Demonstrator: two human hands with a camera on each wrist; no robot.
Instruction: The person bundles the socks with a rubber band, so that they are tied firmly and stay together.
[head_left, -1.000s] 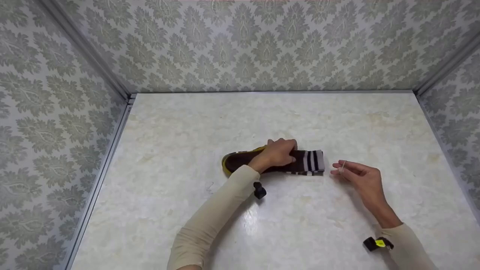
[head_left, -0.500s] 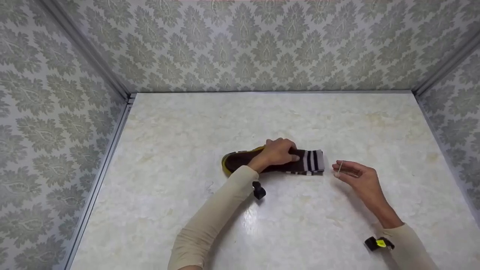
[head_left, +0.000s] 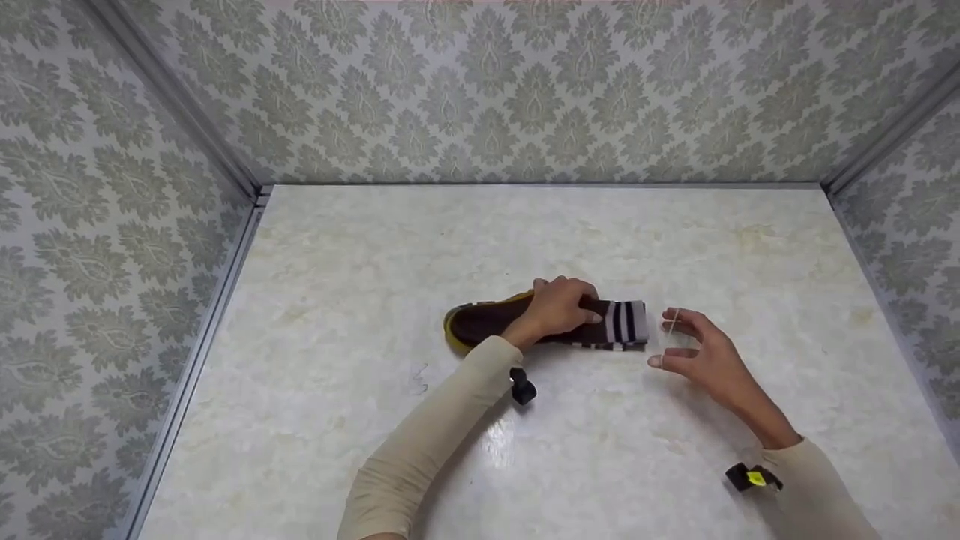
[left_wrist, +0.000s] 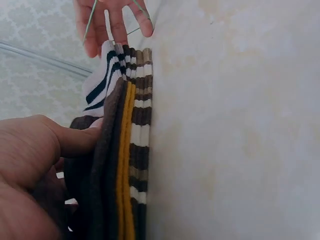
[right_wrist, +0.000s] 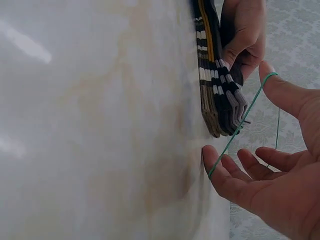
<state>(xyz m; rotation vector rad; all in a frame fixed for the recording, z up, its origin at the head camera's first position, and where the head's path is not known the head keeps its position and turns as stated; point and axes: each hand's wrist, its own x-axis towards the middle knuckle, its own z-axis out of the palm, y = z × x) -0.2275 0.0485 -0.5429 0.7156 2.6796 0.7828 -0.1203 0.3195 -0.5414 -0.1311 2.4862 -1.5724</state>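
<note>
A stack of several folded socks [head_left: 487, 322], dark brown with striped cuffs and mustard-yellow edges, lies on the table. My left hand [head_left: 556, 306] grips the stack near its middle, the thumb pressing on one face in the left wrist view. Just right of the cuffs, my right hand [head_left: 712, 364] holds its thumb and fingers spread apart. A thin green rubber band [right_wrist: 242, 124] is stretched around those spread fingers and thumb. The band sits close to the cuff ends; in the head view it appears beside them, not around them.
The pale marbled table [head_left: 375, 247] extends all around the socks. Patterned wall panels [head_left: 487, 90] rise at the back and both sides, with a grey metal rail [head_left: 195, 349] along the left edge. Black wrist cameras [head_left: 523, 386] sit on both sleeves.
My right thumb and fingers have spread from nearly pinched together to wide apart, stretching the rubber band, and moved slightly left toward the cuffs. The left hand stays on the socks.
</note>
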